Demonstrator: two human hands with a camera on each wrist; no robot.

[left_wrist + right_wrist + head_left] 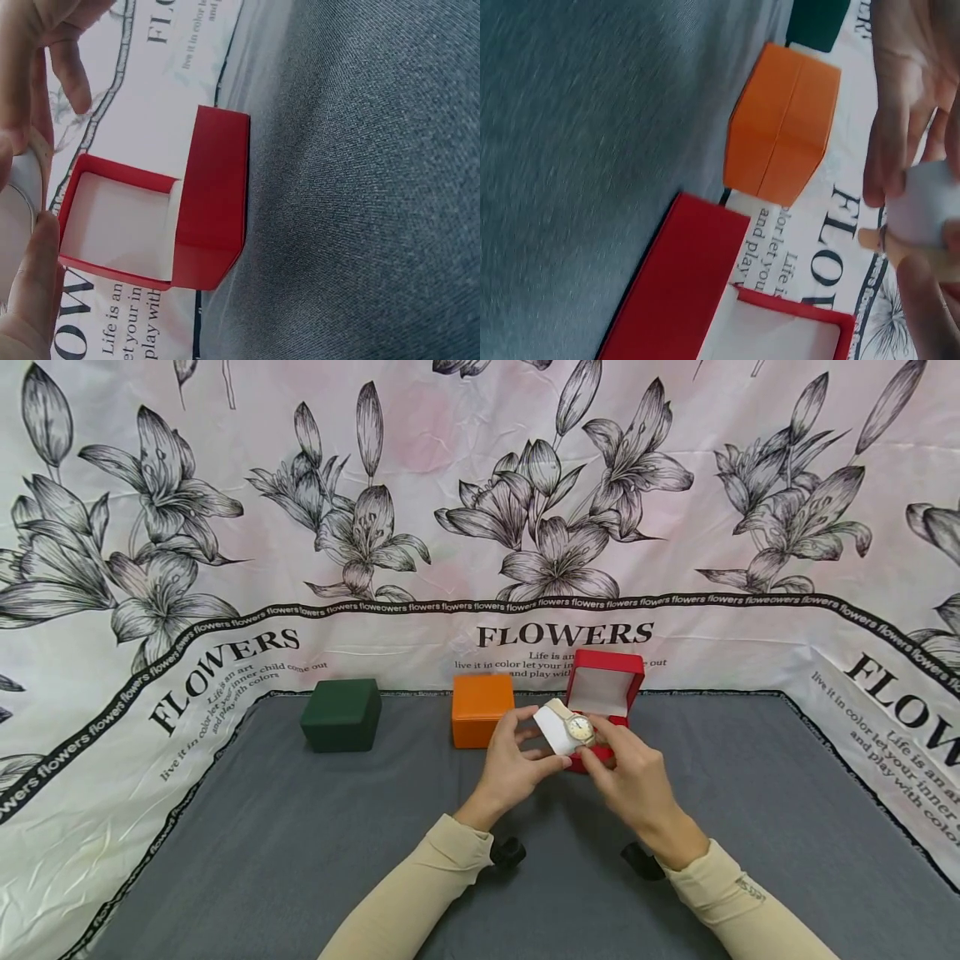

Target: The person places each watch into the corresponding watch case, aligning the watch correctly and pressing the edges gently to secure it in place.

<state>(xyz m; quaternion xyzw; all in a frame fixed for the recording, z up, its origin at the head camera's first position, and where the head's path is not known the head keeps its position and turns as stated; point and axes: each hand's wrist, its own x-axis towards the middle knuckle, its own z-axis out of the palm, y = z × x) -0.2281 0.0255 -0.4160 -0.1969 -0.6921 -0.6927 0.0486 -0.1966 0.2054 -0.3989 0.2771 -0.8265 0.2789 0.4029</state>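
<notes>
A wristwatch [580, 727] with a round pale dial and a cream strap is held up in front of the open red watch box [639, 669], together with a white watch cushion [552, 731]. My left hand [507, 770] grips the cushion between thumb and fingers from the left. From the other side my right hand [636, 777] pinches the watch near its case. In the right wrist view, the white cushion [922, 202] and the cream strap [911, 251] show among the fingers. The red box's raised lid [120, 221] has a white lining.
An orange box [483, 712], closed, stands left of the red one. Farther left is a closed dark green box [341, 715]. All stand on a grey cloth [300, 852], before a hanging white cloth [405, 560] printed with flowers and lettering.
</notes>
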